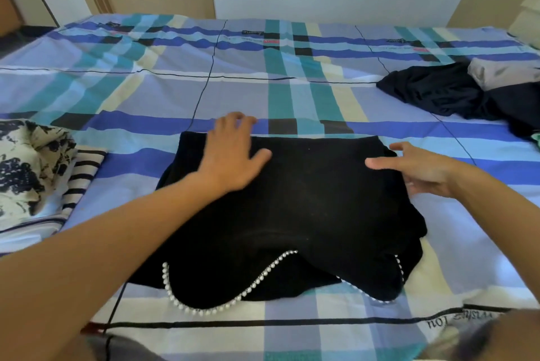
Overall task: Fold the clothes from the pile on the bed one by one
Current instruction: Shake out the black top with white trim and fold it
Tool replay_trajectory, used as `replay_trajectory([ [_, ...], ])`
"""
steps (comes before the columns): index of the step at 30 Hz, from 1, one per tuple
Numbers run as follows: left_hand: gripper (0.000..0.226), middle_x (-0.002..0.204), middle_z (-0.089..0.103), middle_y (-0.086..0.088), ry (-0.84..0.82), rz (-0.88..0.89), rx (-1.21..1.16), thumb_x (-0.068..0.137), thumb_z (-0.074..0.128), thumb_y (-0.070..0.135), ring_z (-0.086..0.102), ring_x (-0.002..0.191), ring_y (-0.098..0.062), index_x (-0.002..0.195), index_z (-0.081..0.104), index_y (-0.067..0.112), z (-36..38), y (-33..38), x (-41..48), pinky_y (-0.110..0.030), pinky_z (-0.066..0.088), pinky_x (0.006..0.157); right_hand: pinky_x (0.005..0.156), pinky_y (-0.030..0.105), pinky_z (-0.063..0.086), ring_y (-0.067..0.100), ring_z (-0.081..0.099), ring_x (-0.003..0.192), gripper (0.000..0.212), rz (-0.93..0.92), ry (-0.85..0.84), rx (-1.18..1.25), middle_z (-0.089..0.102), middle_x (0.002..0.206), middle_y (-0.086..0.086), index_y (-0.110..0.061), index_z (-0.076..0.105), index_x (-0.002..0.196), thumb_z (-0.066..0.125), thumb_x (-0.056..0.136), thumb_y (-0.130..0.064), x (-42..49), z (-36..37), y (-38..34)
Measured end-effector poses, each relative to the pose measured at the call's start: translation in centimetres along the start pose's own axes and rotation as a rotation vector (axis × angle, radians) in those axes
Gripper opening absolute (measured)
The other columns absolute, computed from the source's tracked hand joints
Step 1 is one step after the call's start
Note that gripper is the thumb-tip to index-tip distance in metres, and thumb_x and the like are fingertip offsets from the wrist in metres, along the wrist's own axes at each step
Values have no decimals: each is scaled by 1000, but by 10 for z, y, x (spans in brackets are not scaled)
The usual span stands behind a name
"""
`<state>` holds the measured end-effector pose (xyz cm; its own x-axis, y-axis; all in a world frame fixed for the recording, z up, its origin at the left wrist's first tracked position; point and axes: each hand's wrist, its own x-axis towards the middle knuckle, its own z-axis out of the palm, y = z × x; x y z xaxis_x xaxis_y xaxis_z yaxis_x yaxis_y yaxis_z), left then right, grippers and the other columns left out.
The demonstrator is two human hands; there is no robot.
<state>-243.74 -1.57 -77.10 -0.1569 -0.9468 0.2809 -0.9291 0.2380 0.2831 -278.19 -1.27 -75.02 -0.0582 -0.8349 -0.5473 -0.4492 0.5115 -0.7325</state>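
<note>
A black garment (306, 214) with a white pearl trim along its near edge lies partly folded on the bed, right in front of me. My left hand (233, 153) lies flat on its far left corner, fingers spread and pressing down. My right hand (420, 170) hovers at the garment's right edge with straight fingers touching the cloth. A pile of dark and grey clothes (455, 91) lies at the right side of the bed.
The bed (204, 83) is covered by a blue, teal and cream plaid sheet. Folded clothes, one cream with a black print (23, 167) on a striped one (81, 176), are stacked at the left. A pillow (526, 21) sits far right; a wall stands behind.
</note>
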Motion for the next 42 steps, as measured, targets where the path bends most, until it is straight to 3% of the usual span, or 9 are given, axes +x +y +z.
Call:
replay_trajectory([
  [3, 87, 164, 14, -10, -186, 243, -56, 85, 36, 73, 8, 151, -32, 155, 23, 24, 19, 58, -36, -56, 14, 120, 91, 45, 55, 28, 65, 113, 103, 60, -121, -112, 63, 130, 3, -25, 39, 146, 93, 59, -41, -10, -2, 5],
  [8, 92, 166, -16, -5, -550, 246, 107, 88, 21, 81, -24, 150, -29, 158, -8, 29, 46, 87, -75, -65, -12, 116, 99, 48, 51, 25, 62, 112, 102, 50, -120, -80, 58, 133, -1, -26, 42, 146, 94, 58, -22, -27, 3, 6],
  [12, 83, 167, 9, -2, -687, 84, -192, 92, 28, 76, -1, 154, -25, 158, 20, 27, 13, 91, -57, -59, -5, 121, 91, 45, 51, 29, 58, 107, 106, -66, 82, -57, 47, 142, 6, -32, 23, 156, 85, 73, -11, -49, 17, -9],
  [16, 62, 146, 50, 5, -573, -251, -871, 96, 34, 67, 53, 127, -20, 145, 43, 31, -30, 101, -41, -46, 38, 113, 103, 49, 48, 29, 58, 120, 119, -284, 152, -75, 49, 147, 4, -44, 7, 157, 85, 72, -13, -75, 39, -37],
  [22, 66, 112, 74, -9, -485, -531, -1312, 79, 65, 68, 72, 100, -30, 126, 64, 23, -62, 71, -23, -45, 57, 88, 89, 17, 54, 5, 69, 107, 119, -640, -257, -64, 61, 135, -16, -46, -11, 155, 76, 81, -15, -124, 97, -65],
  [26, 40, 96, 76, -12, -379, -669, -1130, 78, 79, 29, 74, 84, -28, 113, 70, 11, -54, 43, -25, -39, 60, 73, 99, 27, 51, 16, 67, 115, 93, -679, -494, -67, 61, 138, -1, -36, 17, 157, 69, 83, -16, -132, 117, -69],
  [30, 46, 113, 63, -4, -281, -792, -978, 88, 68, 10, 61, 104, -26, 131, 51, 12, -56, 31, -21, -44, 51, 94, 100, 35, 49, 7, 69, 103, 40, -725, -188, -227, 74, 107, -9, -32, 58, 126, 70, 90, -19, -111, 115, -63],
  [33, 46, 107, 61, -4, -254, -740, -966, 95, 60, 7, 57, 90, -20, 138, 45, 9, -74, 15, -13, -36, 48, 80, 92, 35, 53, 4, 66, 97, 28, -629, -48, -381, 68, 106, -13, -41, 62, 113, 72, 88, -31, -96, 113, -49],
  [42, 53, 136, 55, -11, -243, -778, -702, 94, 62, 9, 55, 121, -33, 143, 43, 6, -75, -54, -12, -45, 46, 102, 89, 37, 49, 12, 58, 102, 46, -815, -670, -464, 65, 108, -10, -35, 60, 132, 74, 88, -33, -131, 158, -35],
])
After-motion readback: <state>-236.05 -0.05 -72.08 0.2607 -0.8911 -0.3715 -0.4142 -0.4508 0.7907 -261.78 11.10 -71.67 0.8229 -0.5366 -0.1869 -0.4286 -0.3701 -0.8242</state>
